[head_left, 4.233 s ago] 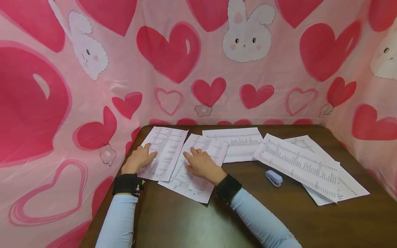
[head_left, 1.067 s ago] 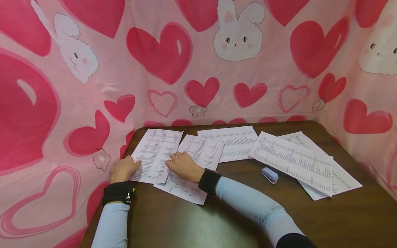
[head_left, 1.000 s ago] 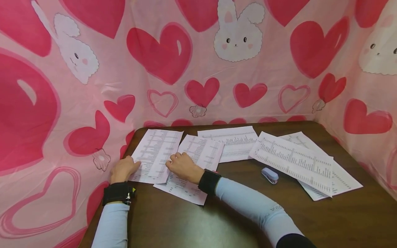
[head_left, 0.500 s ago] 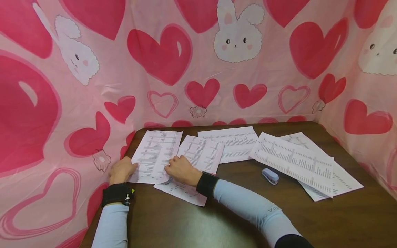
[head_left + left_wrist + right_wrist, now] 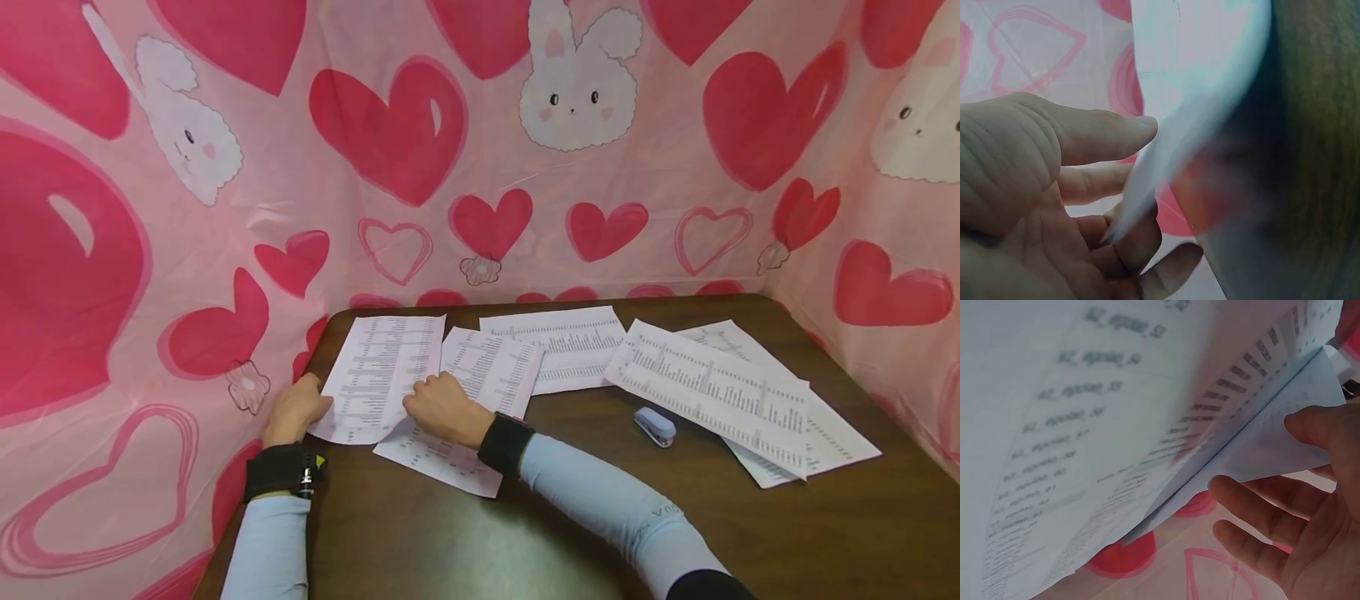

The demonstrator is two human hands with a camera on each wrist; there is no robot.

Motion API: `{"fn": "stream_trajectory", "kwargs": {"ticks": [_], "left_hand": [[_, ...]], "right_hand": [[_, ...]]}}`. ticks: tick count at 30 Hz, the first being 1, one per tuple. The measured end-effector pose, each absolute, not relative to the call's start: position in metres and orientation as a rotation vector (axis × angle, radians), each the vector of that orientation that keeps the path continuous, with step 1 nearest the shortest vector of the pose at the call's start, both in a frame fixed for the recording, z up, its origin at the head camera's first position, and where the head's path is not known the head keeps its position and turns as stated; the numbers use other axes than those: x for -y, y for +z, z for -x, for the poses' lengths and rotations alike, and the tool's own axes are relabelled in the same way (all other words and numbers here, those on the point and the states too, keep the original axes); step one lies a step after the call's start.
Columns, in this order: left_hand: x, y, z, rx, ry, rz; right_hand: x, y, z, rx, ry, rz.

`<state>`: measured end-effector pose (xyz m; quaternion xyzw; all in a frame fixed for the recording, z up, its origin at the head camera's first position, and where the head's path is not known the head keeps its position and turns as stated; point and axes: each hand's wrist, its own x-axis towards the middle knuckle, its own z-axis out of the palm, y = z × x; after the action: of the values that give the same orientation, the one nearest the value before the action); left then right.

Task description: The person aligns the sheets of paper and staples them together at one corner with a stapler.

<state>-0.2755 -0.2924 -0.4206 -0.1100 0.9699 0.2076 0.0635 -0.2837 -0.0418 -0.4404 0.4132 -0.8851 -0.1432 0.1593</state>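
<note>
Sheets (image 5: pixel 378 375) at bench's (image 5: pixel 570 517) far-left corner, being gathered: left hand (image 5: pixel 295 408) pinches left sheet's near-left edge, thumb on top, fingers beneath. Right hand (image 5: pixel 442 408), fingers curled, grips sheet's right edge where it overlaps second sheet (image 5: pixel 480 392). Edge lifted, not yet stacked square. Three more sheets (image 5: pixel 705 387) lie loose to right; stapler (image 5: pixel 655 427) untouched. Paper thin, printed in columns, bends easily.

Both hands (image 5: pixel 296 410) (image 5: pixel 442 410) pinching, fingers curled
</note>
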Motion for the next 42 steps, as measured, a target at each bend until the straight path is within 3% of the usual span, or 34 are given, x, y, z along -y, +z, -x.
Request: {"fn": "stream_trajectory", "kwargs": {"ticks": [42], "left_hand": [[0.264,-0.346,0.256,-3.264,0.864,0.056]], "right_hand": [[0.033,-0.43,0.269,2.57,-0.314,-1.155]]}}
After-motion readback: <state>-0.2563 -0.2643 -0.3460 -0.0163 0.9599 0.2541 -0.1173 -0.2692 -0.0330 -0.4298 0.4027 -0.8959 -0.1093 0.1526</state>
